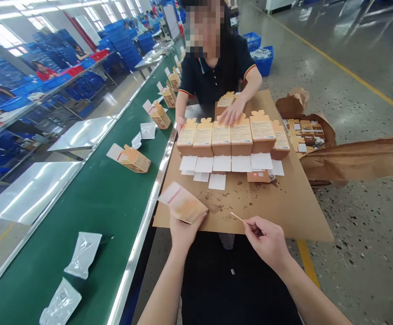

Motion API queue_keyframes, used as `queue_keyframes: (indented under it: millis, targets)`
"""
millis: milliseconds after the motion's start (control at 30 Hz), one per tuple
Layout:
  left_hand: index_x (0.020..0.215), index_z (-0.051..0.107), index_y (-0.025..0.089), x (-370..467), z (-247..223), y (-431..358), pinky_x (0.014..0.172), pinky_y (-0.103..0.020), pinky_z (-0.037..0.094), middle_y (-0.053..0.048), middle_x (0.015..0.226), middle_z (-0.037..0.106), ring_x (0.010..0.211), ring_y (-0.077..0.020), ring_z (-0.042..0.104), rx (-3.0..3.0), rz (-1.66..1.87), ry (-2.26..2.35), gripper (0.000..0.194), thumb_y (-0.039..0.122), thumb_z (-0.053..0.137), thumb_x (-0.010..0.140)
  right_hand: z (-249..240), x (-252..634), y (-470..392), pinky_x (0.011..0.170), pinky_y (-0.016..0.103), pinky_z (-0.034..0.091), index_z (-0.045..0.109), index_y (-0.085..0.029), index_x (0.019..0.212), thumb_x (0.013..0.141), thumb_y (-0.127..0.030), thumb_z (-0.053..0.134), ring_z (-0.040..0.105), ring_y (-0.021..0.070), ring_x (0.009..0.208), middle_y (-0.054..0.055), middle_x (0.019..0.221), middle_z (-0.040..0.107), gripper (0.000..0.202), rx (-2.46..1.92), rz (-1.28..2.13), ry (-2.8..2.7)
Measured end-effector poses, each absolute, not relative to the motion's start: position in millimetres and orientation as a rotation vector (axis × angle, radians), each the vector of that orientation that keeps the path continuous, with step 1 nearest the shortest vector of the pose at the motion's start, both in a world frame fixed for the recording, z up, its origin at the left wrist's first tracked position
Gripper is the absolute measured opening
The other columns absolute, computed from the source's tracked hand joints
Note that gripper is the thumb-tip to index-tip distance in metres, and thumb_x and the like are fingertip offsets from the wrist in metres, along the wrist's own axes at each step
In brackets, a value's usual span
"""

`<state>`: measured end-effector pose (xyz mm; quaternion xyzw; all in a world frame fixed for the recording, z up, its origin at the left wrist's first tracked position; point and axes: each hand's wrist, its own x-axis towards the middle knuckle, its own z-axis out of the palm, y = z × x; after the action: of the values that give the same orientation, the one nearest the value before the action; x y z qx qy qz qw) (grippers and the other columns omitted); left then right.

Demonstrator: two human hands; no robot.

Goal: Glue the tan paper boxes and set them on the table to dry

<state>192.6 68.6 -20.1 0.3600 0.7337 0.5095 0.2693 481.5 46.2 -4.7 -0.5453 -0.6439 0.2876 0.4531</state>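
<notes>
My left hand is closed around a small brown carton, tilted, its white flap pointing up and left. The carton is a little blurred. In my right hand, a thin cotton swab is pinched between thumb and fingertips, its white tip aimed at the carton but apart from it. Both hands are over the near edge of a cardboard-covered table. Beyond them stands a row of similar open cartons, with white flaps hanging towards me. Dark smudges mark the cardboard between.
Along my left runs a green conveyor belt with a metal edge, carrying open cartons and silver pouches. Across the table a co-worker has both hands at the carton row. A large paper sack with cartons lies right.
</notes>
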Motion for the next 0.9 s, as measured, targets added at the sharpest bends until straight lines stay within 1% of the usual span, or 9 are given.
queue_keyframes:
  millis: [100,200,300,433,567,633,733,833,900]
  targets:
    - [0.131,0.076,0.024,131.7,3.5,80.4,0.126,-0.068,0.065,-0.02,0.145,0.085,0.144,-0.0457,0.081,0.825,1.621,1.933,0.083,0.061,0.113,0.066,-2.2,494.8,44.6,0.053,0.024,0.056,0.078,-0.024,0.077,0.111,-0.04,0.073,0.061,0.0148,0.051,0.0,0.061,0.068,0.039,-1.36,0.668,-1.568]
    - [0.14,0.067,0.025,57.6,26.1,89.9,0.132,-0.068,0.061,-0.021,0.158,0.079,0.153,-0.044,0.075,0.789,1.774,2.09,0.101,0.054,0.118,0.058,-0.4,507.2,44.5,0.055,0.024,0.058,0.083,-0.024,0.081,0.109,-0.036,0.076,0.065,0.0153,0.051,0.001,0.063,0.071,0.032,-1.349,0.639,-1.55]
    - [0.14,0.061,0.024,9.3,32.0,99.2,0.132,-0.07,0.061,-0.022,0.156,0.077,0.153,-0.0457,0.074,0.764,1.68,2.291,0.107,0.047,0.119,0.053,0.8,510.4,48.5,0.053,0.025,0.058,0.084,-0.025,0.08,0.109,-0.037,0.078,0.064,0.0162,0.05,0.001,0.062,0.069,0.031,-1.331,0.634,-1.549]
    - [0.14,0.058,0.025,0.9,20.6,103.0,0.135,-0.074,0.055,-0.02,0.149,0.077,0.154,-0.0479,0.073,0.686,1.524,2.387,0.108,0.036,0.119,0.053,4.1,508.8,54.3,0.05,0.028,0.059,0.084,-0.026,0.075,0.109,-0.046,0.079,0.063,0.0176,0.048,0.002,0.06,0.068,0.039,-1.33,0.647,-1.532]
    - [0.151,0.051,0.028,27.3,4.8,69.9,0.148,-0.066,0.04,-0.025,0.168,0.062,0.174,-0.0453,0.055,0.764,1.734,2.317,0.115,0.039,0.118,0.058,9.2,519.4,50.9,0.049,0.029,0.06,0.085,-0.028,0.075,0.106,-0.053,0.081,0.063,0.0185,0.047,0.003,0.059,0.068,0.04,-1.377,0.58,-1.479]
    - [0.151,0.051,0.03,45.8,-0.2,49.5,0.148,-0.068,0.039,-0.022,0.166,0.062,0.174,-0.0432,0.055,0.892,1.926,2.261,0.105,0.048,0.113,0.068,9.8,527.3,46.3,0.048,0.028,0.06,0.085,-0.029,0.075,0.104,-0.054,0.084,0.063,0.0189,0.045,0.004,0.059,0.069,0.038,-1.422,0.532,-1.432]
    - [0.138,0.056,0.03,74.8,9.4,51.2,0.141,-0.069,0.05,-0.014,0.145,0.071,0.153,-0.0369,0.071,1.151,2.089,2.068,0.073,0.053,0.101,0.086,7.5,534.5,40.9,0.046,0.027,0.059,0.084,-0.03,0.074,0.102,-0.055,0.085,0.064,0.019,0.043,0.003,0.058,0.069,0.037,-1.447,0.513,-1.386]
    - [0.125,0.065,0.028,102.9,45.4,111.9,0.127,-0.06,0.062,-0.011,0.128,0.076,0.131,-0.032,0.079,1.297,2.0,1.858,0.05,0.056,0.092,0.092,5.8,533.7,40.3,0.045,0.029,0.059,0.084,-0.03,0.073,0.103,-0.06,0.083,0.063,0.0198,0.043,0.003,0.057,0.067,0.043,-1.444,0.53,-1.369]
    - [0.123,0.071,0.026,119.4,75.4,174.4,0.12,-0.051,0.065,-0.012,0.129,0.078,0.128,-0.0308,0.08,1.302,1.796,1.812,0.045,0.059,0.084,0.094,7.6,530.7,41.6,0.046,0.029,0.059,0.084,-0.028,0.073,0.105,-0.062,0.081,0.063,0.0198,0.044,0.003,0.058,0.068,0.047,-1.43,0.566,-1.386]
